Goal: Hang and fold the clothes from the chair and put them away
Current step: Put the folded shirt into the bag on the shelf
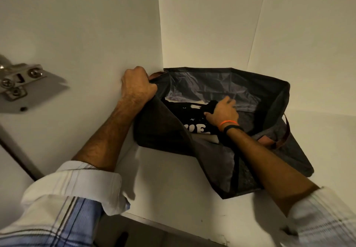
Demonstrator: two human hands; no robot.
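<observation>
Rolled plaid sleeves (73,194), orange band (228,122) and black wristband (232,128) on right wrist

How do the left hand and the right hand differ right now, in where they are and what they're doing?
The left hand grips the rim of the dark fabric bag at its left corner, against the cupboard wall; the right hand reaches down inside the bag. The left holds the bag open; the right grips the black printed shirt. The right wrist wears bands; the left is bare. Both sleeves are rolled up.
</observation>
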